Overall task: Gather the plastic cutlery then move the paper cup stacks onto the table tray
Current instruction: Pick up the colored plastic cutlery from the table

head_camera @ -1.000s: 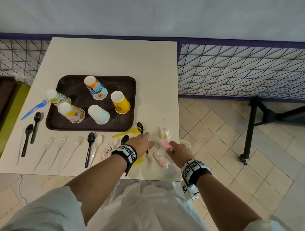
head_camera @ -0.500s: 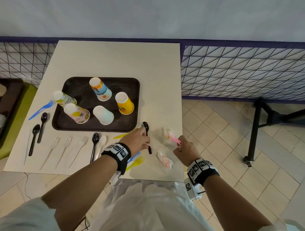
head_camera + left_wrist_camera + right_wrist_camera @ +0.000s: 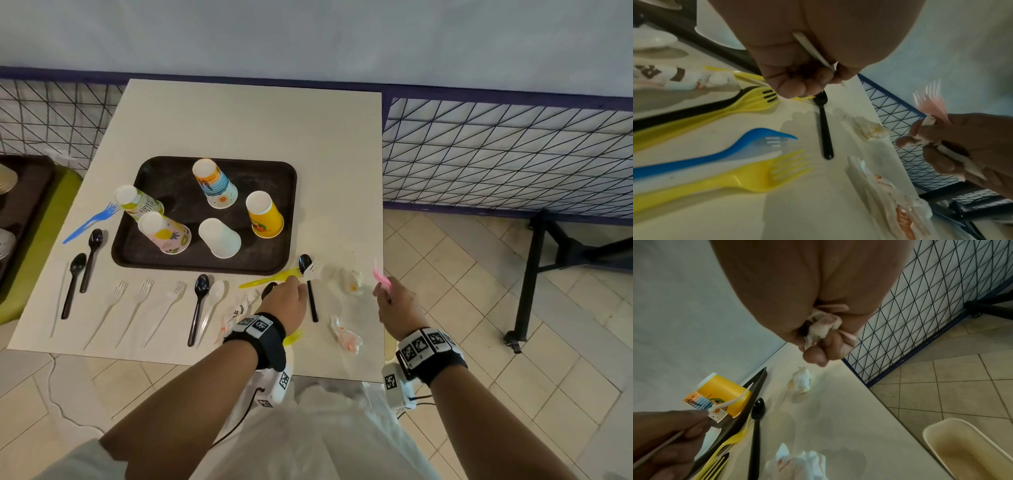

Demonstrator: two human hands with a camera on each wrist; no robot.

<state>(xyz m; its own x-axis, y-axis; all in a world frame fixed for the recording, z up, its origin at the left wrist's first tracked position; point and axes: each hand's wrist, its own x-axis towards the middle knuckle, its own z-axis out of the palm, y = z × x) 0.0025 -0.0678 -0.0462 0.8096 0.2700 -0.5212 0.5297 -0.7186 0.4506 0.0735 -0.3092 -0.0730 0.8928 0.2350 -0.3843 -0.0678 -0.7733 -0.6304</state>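
Cup point(image 3: 140, 205) print "HELLO SUMMER"; wrapper point(image 3: 663, 76) lettering partial.

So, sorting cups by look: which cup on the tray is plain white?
The plain white cup, upside down at the tray's front middle; the other four carry coloured prints.

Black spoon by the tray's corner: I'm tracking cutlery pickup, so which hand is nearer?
Left. The left hand is right beside the black spoon; the right hand is off right.

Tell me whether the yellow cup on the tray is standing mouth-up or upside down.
Upside down. The yellow cup rests on its wide rim on the tray, with its narrow white base on top, as in the right wrist view.
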